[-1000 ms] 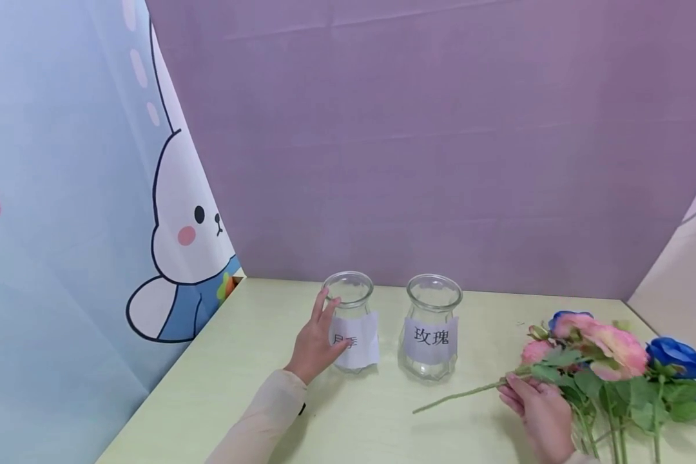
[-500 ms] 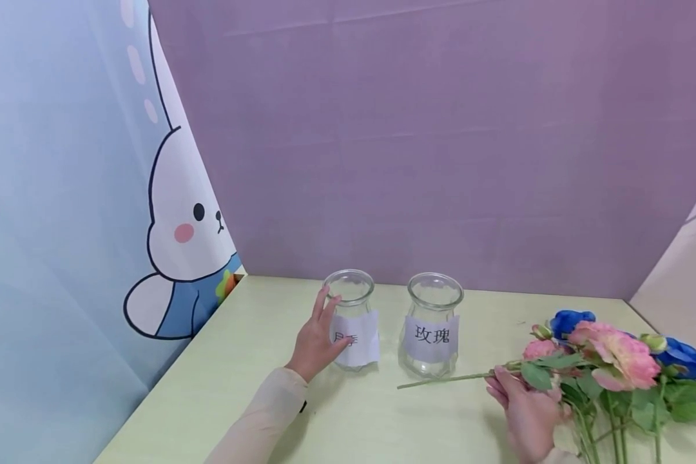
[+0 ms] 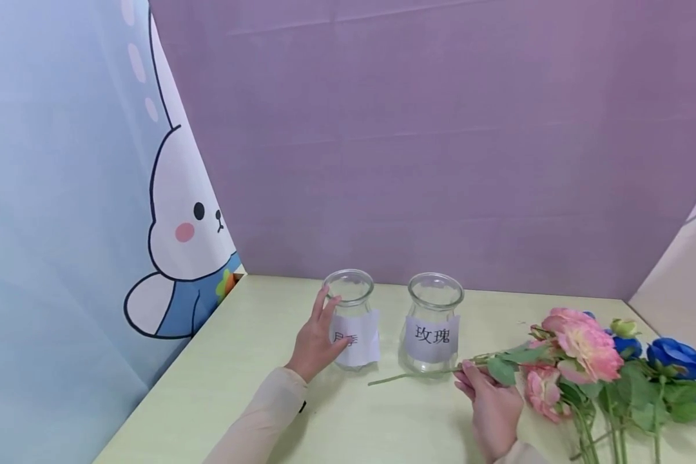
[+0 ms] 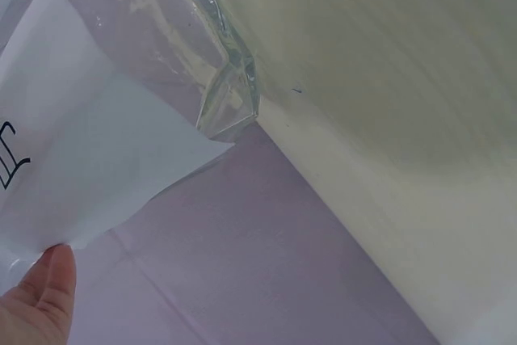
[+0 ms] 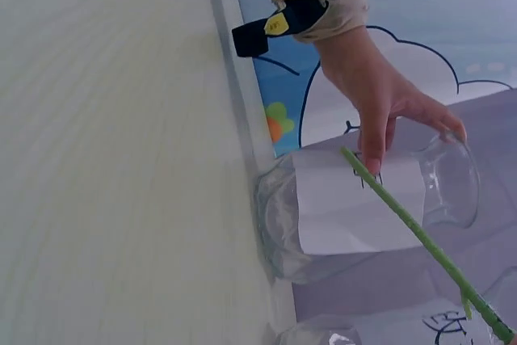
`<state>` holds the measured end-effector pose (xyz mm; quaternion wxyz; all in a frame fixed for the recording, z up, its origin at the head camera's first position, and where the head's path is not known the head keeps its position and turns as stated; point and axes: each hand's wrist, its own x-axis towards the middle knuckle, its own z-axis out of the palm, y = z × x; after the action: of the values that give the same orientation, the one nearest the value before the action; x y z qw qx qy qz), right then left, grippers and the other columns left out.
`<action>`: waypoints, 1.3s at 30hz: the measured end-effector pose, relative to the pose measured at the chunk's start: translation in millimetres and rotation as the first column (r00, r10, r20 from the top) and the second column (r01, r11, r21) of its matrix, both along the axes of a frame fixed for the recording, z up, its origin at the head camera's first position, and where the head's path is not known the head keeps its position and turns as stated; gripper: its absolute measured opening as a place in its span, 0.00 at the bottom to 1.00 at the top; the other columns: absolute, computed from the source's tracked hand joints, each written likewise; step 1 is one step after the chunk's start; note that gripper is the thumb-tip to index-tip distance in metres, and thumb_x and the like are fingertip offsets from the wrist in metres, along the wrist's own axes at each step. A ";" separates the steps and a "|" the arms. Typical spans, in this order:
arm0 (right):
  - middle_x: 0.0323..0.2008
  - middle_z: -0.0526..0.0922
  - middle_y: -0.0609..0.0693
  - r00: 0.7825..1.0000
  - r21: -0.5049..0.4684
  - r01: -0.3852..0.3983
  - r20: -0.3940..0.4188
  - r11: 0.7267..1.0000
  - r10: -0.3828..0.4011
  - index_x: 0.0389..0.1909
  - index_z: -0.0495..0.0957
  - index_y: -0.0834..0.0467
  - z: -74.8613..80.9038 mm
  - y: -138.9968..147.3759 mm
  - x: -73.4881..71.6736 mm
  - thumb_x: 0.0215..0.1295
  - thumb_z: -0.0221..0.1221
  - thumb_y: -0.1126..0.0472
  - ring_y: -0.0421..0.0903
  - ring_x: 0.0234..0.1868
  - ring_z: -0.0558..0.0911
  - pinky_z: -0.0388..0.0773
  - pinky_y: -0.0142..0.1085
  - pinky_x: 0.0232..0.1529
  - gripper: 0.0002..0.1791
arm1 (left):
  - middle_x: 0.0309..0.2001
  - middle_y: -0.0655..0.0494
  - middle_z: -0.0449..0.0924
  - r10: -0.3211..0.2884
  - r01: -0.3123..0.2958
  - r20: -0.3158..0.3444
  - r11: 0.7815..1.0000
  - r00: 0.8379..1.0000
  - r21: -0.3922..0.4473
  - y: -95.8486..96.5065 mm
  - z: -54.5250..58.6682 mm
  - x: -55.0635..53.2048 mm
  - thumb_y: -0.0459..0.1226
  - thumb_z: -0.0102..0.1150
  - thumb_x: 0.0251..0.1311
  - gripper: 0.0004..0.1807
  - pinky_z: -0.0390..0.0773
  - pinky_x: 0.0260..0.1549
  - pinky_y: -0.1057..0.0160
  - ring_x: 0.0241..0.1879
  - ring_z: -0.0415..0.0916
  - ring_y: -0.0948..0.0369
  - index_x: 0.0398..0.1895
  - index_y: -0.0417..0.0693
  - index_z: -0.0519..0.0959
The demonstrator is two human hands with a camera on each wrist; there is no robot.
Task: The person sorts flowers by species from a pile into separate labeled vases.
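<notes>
In the head view my left hand (image 3: 315,345) holds the left glass vase (image 3: 352,310) by its side, fingers reaching up to the rim and thumb over its white paper label (image 3: 364,345). The left wrist view has fingertips (image 4: 55,284) at the label's edge. My right hand (image 3: 492,406) pinches the green stem (image 3: 403,377) of a pink artificial flower (image 3: 586,348). Its blooms lean right, and the bare stem end points left, crossing in front of the vases. In the right wrist view the stem (image 5: 420,236) overlaps the left vase.
A second glass vase (image 3: 435,296) with a paper label (image 3: 432,338) stands right of the held one. Blue artificial roses (image 3: 681,359) and another pink bloom (image 3: 545,390) lie at the table's right. Purple cloth (image 3: 429,161) hangs behind the pale table (image 3: 220,386).
My right hand has moved left, drawing the pink flower away from the pile, and its stem end has come in front of the vases. The left hand stays on the vase.
</notes>
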<state>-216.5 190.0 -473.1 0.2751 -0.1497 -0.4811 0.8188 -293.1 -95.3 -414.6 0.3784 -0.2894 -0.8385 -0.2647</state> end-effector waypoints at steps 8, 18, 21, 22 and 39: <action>0.33 0.85 0.60 0.998 -0.046 0.048 -0.033 0.998 -0.049 0.41 0.76 0.69 -5.6 -13.6 -14.9 0.49 0.72 0.65 0.47 0.27 0.85 0.81 0.36 0.29 0.21 | 0.68 0.40 0.55 0.008 -0.008 0.007 1.000 1.000 -0.004 0.1 -1.9 -1.1 0.34 0.79 0.34 0.50 0.75 0.20 0.60 0.22 0.73 0.57 0.62 0.46 0.59; 0.29 0.84 0.56 0.988 -0.062 0.032 -0.148 0.998 -0.041 0.37 0.75 0.68 60.0 -29.9 9.3 0.58 0.63 0.72 0.43 0.25 0.84 0.80 0.31 0.28 0.08 | 0.68 0.39 0.56 0.012 -0.013 -0.031 1.000 0.999 -0.008 -2.1 -4.0 -0.3 0.34 0.80 0.32 0.51 0.76 0.21 0.60 0.22 0.73 0.56 0.62 0.46 0.59; 0.26 0.83 0.55 0.988 -0.113 0.032 -0.148 0.993 -0.048 0.33 0.76 0.66 88.2 -36.5 20.6 0.59 0.61 0.76 0.42 0.22 0.83 0.79 0.29 0.25 0.04 | 0.68 0.40 0.56 0.006 -0.006 -0.033 1.000 0.999 -0.011 -1.7 -3.2 -1.4 0.34 0.80 0.33 0.50 0.76 0.22 0.59 0.23 0.73 0.56 0.63 0.46 0.60; 0.25 0.83 0.53 0.991 -0.109 0.047 -0.120 0.993 -0.060 0.32 0.76 0.65 98.0 -38.8 23.7 0.59 0.61 0.76 0.41 0.22 0.83 0.79 0.28 0.25 0.05 | 0.68 0.39 0.56 0.005 -0.005 -0.031 1.000 1.000 -0.012 -1.5 -3.0 -2.0 0.34 0.79 0.33 0.50 0.76 0.22 0.59 0.23 0.73 0.56 0.62 0.46 0.60; 0.27 0.84 0.50 0.990 -0.026 0.041 -0.134 0.999 -0.044 0.35 0.77 0.65 138.8 -35.6 15.9 0.60 0.63 0.70 0.40 0.24 0.83 0.80 0.30 0.28 0.05 | 0.67 0.38 0.58 -0.006 0.005 -0.026 1.000 1.000 -0.009 -0.7 -1.6 -2.6 0.35 0.80 0.33 0.49 0.77 0.22 0.58 0.25 0.76 0.54 0.62 0.47 0.60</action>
<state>-200.6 154.4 -334.3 0.3226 -0.1073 -0.4485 0.8266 -295.7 -96.0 -416.2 0.3872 -0.2967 -0.8339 -0.2584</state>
